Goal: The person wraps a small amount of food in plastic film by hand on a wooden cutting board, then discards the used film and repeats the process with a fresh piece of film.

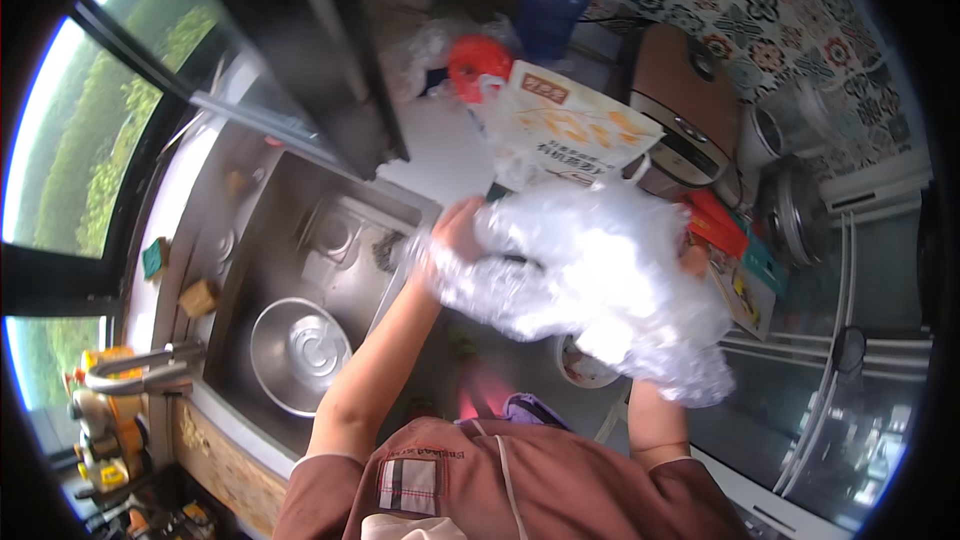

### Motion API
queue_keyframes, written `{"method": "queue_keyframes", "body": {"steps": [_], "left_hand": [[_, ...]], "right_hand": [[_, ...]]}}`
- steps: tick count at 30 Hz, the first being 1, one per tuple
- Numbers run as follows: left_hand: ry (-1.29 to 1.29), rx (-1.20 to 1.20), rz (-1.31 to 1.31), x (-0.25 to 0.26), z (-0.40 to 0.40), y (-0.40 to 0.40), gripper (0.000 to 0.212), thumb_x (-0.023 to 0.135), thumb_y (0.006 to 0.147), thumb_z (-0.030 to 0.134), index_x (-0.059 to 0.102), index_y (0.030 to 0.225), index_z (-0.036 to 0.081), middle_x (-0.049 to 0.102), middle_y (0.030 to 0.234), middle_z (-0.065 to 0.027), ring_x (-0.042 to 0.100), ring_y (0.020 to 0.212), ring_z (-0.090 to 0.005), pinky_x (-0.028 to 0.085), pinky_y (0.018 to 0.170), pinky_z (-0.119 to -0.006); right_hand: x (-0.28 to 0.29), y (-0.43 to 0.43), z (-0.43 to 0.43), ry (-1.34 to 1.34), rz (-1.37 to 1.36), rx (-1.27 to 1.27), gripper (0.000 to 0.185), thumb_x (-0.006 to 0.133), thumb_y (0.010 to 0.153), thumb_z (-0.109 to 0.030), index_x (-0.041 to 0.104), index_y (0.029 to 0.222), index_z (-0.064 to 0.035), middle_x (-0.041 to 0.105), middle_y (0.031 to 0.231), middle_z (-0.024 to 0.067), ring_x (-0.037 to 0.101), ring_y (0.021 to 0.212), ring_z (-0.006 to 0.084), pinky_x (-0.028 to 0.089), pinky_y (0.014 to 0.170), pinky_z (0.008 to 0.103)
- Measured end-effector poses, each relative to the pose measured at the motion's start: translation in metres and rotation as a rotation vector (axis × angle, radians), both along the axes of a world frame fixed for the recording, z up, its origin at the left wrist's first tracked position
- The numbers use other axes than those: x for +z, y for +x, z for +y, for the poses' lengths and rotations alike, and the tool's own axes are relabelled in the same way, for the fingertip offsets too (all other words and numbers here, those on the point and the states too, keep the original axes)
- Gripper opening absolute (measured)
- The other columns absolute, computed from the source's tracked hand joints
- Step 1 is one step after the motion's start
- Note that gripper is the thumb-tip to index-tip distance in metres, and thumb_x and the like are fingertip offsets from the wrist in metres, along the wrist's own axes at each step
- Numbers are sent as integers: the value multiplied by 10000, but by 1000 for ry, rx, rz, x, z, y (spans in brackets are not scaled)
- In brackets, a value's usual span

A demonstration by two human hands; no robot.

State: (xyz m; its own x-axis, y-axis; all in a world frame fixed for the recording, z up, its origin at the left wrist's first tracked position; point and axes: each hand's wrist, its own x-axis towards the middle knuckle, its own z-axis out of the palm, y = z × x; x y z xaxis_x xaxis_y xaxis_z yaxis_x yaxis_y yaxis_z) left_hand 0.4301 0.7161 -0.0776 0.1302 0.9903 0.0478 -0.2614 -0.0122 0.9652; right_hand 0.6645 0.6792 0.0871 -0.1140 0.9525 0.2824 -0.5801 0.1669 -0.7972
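Observation:
A large crumpled clear plastic bag (pixel 600 277) is spread between my two hands in front of my chest. My left hand (pixel 459 231) grips its edge on the left side, near the sink's corner. Most of my right hand (pixel 694 259) is hidden behind the bag's right side; only a bit of skin shows there, and the forearm comes up from below. Just behind the bag, a white printed food pouch (pixel 574 124) lies on the counter.
The steel sink (pixel 240 315) at left holds a metal basin (pixel 300 356). Behind stand a blue plastic bottle (pixel 553 7), a red plastic bag (pixel 478 66) and a brown rice cooker (pixel 679 90). A lidded pot (pixel 795 214) is at right. Below the bag is a white bin (pixel 585 364).

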Motion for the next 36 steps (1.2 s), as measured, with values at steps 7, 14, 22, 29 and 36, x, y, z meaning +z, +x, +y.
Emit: {"method": "queue_keyframes", "body": {"steps": [7,14,22,29,36], "left_hand": [[-247,170,-1119,87,-198,-109,808,538,808,602,224,1428,191,289,1421,-214,319,1282,-454,246,1021,-649],[-168,690,-881,111,-349,-136,916,702,766,395,122,1450,211,283,1418,-160,364,1270,-337,375,969,-532],[-154,1222,-735,130,-545,-181,467,665,776,38,474,1198,-11,607,1036,-95,603,916,-155,494,784,-256],[-153,1877,-518,83,-802,-247,302,638,779,46,549,1066,81,591,849,4,558,708,-96,456,595,-234],[-475,2163,-223,-17,-968,-313,366,629,859,240,522,1150,45,572,1076,-74,554,987,-199,456,821,-323]], "right_hand": [[-14,-117,-9,284,-259,480,74,643,779,-51,569,773,-63,572,934,113,551,898,228,428,805,331],[-11,-263,-92,597,-351,1108,328,606,622,151,627,856,-77,537,942,77,538,896,227,427,784,295],[-11,-360,-254,334,-364,1511,378,686,581,115,580,887,-80,465,1002,45,496,980,178,381,880,298],[-54,-450,-412,-535,-337,1412,227,649,829,-146,527,1012,-92,566,1062,87,562,1009,220,490,834,331],[-84,-502,-502,-972,-456,1322,184,615,882,-209,527,1034,-153,603,920,21,624,770,160,465,570,217]]}}
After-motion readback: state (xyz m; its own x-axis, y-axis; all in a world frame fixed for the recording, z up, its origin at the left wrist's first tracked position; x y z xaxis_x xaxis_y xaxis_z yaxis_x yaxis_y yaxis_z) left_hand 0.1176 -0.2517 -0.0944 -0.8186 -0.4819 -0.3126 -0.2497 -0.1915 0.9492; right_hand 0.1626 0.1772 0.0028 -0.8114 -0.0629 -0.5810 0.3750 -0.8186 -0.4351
